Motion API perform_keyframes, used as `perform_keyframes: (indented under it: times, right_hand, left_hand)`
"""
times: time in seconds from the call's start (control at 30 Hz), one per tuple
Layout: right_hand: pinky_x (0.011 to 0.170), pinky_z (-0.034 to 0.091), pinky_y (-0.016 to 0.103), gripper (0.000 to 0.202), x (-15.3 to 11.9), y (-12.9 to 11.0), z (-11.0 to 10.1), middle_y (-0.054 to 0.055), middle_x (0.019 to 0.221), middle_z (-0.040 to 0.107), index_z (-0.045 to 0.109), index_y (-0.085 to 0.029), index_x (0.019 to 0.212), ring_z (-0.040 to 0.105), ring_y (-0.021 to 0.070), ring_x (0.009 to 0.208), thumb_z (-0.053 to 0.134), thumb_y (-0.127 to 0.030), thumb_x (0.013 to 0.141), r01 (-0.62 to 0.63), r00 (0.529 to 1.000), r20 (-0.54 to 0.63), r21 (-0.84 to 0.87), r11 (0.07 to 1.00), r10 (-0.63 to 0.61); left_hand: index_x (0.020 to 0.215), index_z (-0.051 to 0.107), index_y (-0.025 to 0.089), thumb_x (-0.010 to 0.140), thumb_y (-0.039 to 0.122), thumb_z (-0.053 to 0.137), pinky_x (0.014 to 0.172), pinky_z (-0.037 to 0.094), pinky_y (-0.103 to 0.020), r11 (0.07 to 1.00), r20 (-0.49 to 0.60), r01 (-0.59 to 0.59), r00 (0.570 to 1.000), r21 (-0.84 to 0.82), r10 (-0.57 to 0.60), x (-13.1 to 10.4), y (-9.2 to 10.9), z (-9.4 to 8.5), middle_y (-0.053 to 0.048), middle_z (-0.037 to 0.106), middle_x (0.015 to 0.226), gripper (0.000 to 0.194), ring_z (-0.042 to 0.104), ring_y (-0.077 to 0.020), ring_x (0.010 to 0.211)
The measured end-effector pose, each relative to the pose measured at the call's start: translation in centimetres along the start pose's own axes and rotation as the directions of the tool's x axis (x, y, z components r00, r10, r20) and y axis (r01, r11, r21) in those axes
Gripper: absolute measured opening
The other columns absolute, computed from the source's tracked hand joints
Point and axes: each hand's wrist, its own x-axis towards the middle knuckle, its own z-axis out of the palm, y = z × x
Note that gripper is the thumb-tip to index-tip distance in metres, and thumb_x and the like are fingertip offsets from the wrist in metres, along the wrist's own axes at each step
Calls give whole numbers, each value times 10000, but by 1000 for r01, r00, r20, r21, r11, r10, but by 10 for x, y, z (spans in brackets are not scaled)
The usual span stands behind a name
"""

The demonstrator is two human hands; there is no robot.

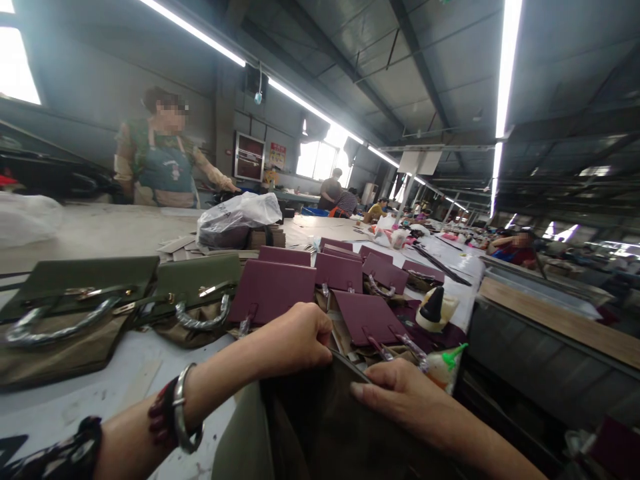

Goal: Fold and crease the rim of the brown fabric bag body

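Note:
A dark olive-brown bag piece (320,413) stands open at the bottom centre, close to the camera. My left hand (300,337), with a silver bangle on the wrist, has its fingers closed on the top edge. To its right, my right hand (395,393) pinches the same edge between thumb and fingers. Just beyond my hands lies a purple bag (367,317) with wrapped handles; another purple bag (275,290) is behind my left hand. Two green bags (197,287) with plastic-wrapped handles lie to the left.
A glue bottle with a green tip (443,367) and a black-capped container (435,312) stand at the table's right edge. A plastic-wrapped bundle (237,220) lies farther back. Across the table (120,230) stands a person in an apron (167,167). A grey bin (545,353) is at the right.

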Motion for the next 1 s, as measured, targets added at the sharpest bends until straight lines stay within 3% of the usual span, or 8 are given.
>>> perform_keyframes:
  times: [0.37, 0.7, 1.0]
  right_hand:
    - [356, 148, 198, 441, 11, -4, -3, -61, 452, 260, 335, -179, 487, 216, 57, 407, 441, -503, 767, -6, 1000, 11, -183, 983, 8]
    - [507, 329, 180, 243, 16, -20, 5, -23, 630, 494, 577, -143, 720, 415, 98, 566, 487, -360, 780, 168, 986, -8, -12, 986, -168]
    - [477, 323, 179, 316, 21, -15, 4, -25, 593, 512, 614, -141, 765, 404, 87, 508, 482, -428, 786, 99, 995, -1, -35, 994, -99]
  left_hand:
    - [520, 539, 150, 560, 191, 522, 336, 209, -165, 1000, -7, -22, 1000, -7, 22, -2, -7, -1, 58, 411, 423, 60, 373, -76, 413]
    - [523, 551, 144, 557, 180, 520, 340, 209, -165, 999, 4, -16, 1000, -30, 16, -4, -4, -4, 56, 405, 423, 58, 387, -80, 433]
    - [523, 549, 147, 555, 202, 532, 322, 200, -160, 999, 5, -8, 1000, -44, 8, -5, -9, -4, 61, 402, 416, 65, 367, -75, 418]
